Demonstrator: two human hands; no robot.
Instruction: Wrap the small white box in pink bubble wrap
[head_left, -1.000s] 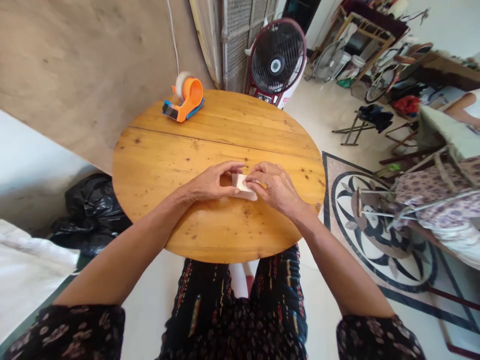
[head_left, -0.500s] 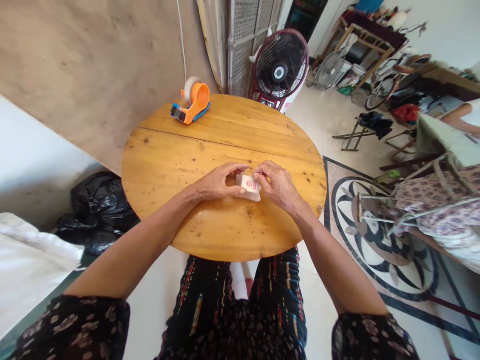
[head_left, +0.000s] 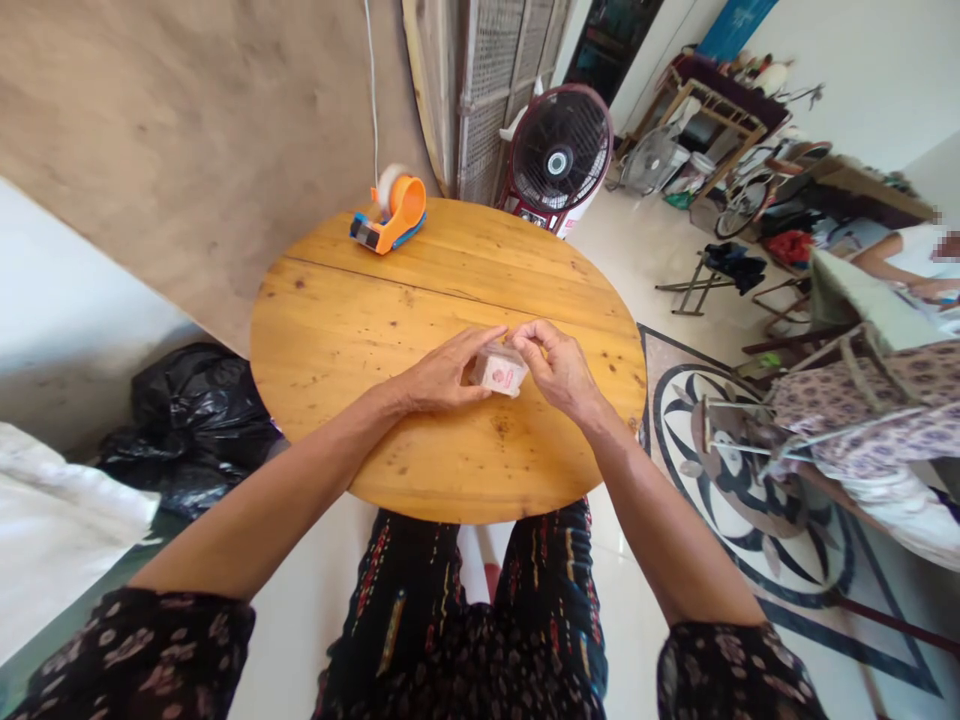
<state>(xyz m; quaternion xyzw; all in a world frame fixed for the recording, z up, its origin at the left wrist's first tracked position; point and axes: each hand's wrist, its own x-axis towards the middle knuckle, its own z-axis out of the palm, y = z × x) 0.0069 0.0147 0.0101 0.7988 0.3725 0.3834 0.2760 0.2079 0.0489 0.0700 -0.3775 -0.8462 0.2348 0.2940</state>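
Observation:
A small pale box with red print (head_left: 501, 371) rests on the round wooden table (head_left: 450, 460), between my hands. My left hand (head_left: 448, 372) grips its left side, thumb at the near edge and fingers along the far edge. At the box's far right corner is my right hand (head_left: 553, 362), its thumb and forefinger pinched together. Whatever lies between those fingertips is too small to make out. An orange and blue tape dispenser (head_left: 390, 215) with a roll of clear tape stands at the table's far left edge.
Behind the table stands a dark red fan (head_left: 559, 160). Black plastic bags (head_left: 199, 420) lie on the floor to the left. On the right are a folding stool (head_left: 705, 280), a chair with patterned cloth (head_left: 847, 400) and another person's arm (head_left: 885, 258).
The box is tipped so that its printed face turns more toward me. My right hand's pinching fingers have lifted slightly off the printed face to its far corner. The camera view has shifted a little.

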